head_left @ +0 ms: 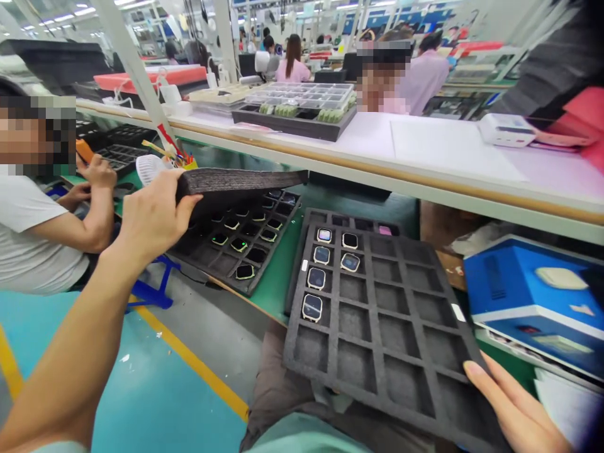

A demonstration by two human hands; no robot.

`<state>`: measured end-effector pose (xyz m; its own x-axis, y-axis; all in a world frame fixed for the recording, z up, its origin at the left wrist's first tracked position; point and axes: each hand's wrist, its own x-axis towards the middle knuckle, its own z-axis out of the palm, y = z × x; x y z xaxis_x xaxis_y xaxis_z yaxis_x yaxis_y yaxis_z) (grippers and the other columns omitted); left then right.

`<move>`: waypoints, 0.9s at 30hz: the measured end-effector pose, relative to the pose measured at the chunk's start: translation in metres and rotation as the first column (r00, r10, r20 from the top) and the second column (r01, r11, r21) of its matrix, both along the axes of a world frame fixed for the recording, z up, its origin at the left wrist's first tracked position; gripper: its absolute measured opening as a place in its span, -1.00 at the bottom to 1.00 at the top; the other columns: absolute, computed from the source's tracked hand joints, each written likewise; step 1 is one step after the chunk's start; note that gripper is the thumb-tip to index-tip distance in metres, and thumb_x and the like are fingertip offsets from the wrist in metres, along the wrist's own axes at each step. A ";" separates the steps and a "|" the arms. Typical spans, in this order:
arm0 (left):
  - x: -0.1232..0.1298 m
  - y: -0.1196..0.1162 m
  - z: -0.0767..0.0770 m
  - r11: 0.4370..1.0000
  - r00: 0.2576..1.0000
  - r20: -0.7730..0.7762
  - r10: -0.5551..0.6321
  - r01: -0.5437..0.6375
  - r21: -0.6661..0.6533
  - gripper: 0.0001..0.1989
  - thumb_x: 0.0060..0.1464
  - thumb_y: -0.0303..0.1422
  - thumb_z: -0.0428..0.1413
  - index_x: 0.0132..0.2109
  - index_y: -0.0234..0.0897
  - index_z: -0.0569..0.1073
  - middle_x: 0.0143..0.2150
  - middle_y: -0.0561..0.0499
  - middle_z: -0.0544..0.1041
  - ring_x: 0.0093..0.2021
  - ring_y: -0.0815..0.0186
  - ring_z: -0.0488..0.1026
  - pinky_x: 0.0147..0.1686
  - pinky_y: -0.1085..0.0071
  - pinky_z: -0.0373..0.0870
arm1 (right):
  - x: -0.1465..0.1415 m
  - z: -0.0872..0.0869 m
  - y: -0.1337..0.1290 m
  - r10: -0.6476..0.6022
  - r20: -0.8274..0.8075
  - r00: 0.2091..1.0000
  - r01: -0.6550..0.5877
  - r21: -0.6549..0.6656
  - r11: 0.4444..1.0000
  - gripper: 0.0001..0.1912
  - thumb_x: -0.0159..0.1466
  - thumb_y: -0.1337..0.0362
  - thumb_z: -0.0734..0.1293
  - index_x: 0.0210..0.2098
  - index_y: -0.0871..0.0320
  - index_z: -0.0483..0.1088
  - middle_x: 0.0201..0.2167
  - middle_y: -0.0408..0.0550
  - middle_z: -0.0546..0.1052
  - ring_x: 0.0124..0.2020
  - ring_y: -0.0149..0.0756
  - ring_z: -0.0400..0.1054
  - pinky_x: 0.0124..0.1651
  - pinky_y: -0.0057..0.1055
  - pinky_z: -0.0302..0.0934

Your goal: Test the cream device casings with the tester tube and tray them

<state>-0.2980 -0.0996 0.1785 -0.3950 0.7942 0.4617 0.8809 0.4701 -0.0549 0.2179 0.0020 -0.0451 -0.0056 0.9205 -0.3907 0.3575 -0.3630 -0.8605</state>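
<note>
My left hand [153, 211] grips the near left corner of a black foam tray [245, 180], seen edge-on and raised above a second foam tray [250, 277] that holds several watch bodies, some with green lights showing. At the right, my right hand [512, 396] holds the lower right edge of a black foam tray [372, 327] with square compartments. Several square watch bodies, one of them a lit watch [324, 234], sit in its two left columns; the other compartments are bare. Part of another tray [368, 220] with a pink item shows behind it.
A blue and white machine [533, 283] stands at the right. A shelf [368, 170] crosses above the green bench, bearing a tray with clear covers [302, 94]. Another person [42, 214] works at the left beside a white fan [151, 168] and a blue stool [158, 283].
</note>
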 end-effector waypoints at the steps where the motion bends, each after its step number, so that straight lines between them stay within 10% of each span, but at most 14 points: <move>1: 0.000 0.001 0.002 1.000 1.000 -0.017 0.004 -0.004 0.010 -0.46 0.40 -0.16 -0.04 0.31 -0.49 0.27 0.20 -0.30 0.48 0.20 -0.12 0.45 0.17 -0.06 0.34 | -0.003 0.006 0.000 -0.013 0.066 0.998 0.012 0.013 1.000 -0.35 0.18 -0.28 0.37 0.20 -0.25 0.46 0.34 0.03 0.43 0.45 0.08 0.18 0.48 -0.09 0.09; 7: 0.003 -0.003 -0.017 0.994 0.994 -0.105 0.044 -0.033 0.104 -0.37 0.32 0.03 -0.15 0.27 -0.33 0.38 0.07 -0.25 0.58 0.03 -0.14 0.56 -0.04 0.06 0.45 | 0.000 0.035 0.009 0.014 0.479 0.878 -0.117 0.186 0.976 -0.33 0.11 -0.27 0.31 0.00 0.04 0.55 -0.02 0.18 0.66 0.03 0.28 0.54 0.10 0.15 0.40; 11: 0.024 -0.012 -0.088 0.966 0.965 -0.053 -0.256 0.258 0.031 -0.61 0.33 -0.08 -0.06 0.10 -0.14 0.49 0.00 -0.11 0.67 -0.08 0.03 0.64 -0.28 0.25 0.47 | -0.029 0.058 0.030 0.024 0.534 0.845 -0.259 0.369 0.893 -0.42 0.26 -0.15 0.25 0.10 0.05 0.51 -0.13 0.07 0.68 -0.14 0.04 0.58 -0.13 -0.13 0.42; 18: 0.066 -0.028 -0.199 0.882 0.876 0.107 -0.471 0.468 0.049 -0.74 0.34 -0.39 0.02 0.01 -0.23 0.59 -0.01 -0.19 0.69 0.06 0.03 0.63 0.21 0.00 0.45 | -0.172 0.065 0.098 0.340 0.695 0.634 -0.694 0.318 0.646 -0.65 0.38 0.21 0.26 0.07 0.12 0.55 0.05 0.14 0.63 0.07 0.08 0.51 0.12 -0.09 0.34; 22: 0.079 -0.033 -0.201 0.889 0.879 0.135 -0.457 0.447 0.099 -0.72 0.34 -0.37 0.07 0.11 -0.26 0.54 0.08 -0.22 0.65 0.18 -0.04 0.56 0.27 -0.10 0.38 | -0.204 0.056 0.111 0.377 0.710 0.594 -0.725 0.270 0.634 -0.70 0.33 0.24 0.34 0.00 0.20 0.57 -0.01 0.26 0.63 0.01 0.16 0.52 0.07 -0.03 0.33; 27: 0.119 -0.007 -0.163 0.879 0.814 0.334 -0.476 0.457 0.138 -0.76 0.38 -0.32 0.07 0.05 -0.27 0.57 0.04 -0.17 0.63 0.08 0.09 0.56 0.09 0.15 0.51 | -0.192 0.065 0.124 0.441 0.625 0.644 -0.705 0.260 0.660 -0.80 0.21 0.23 0.43 -0.22 0.20 0.59 -0.26 0.06 0.64 -0.22 -0.08 0.53 -0.12 -0.24 0.36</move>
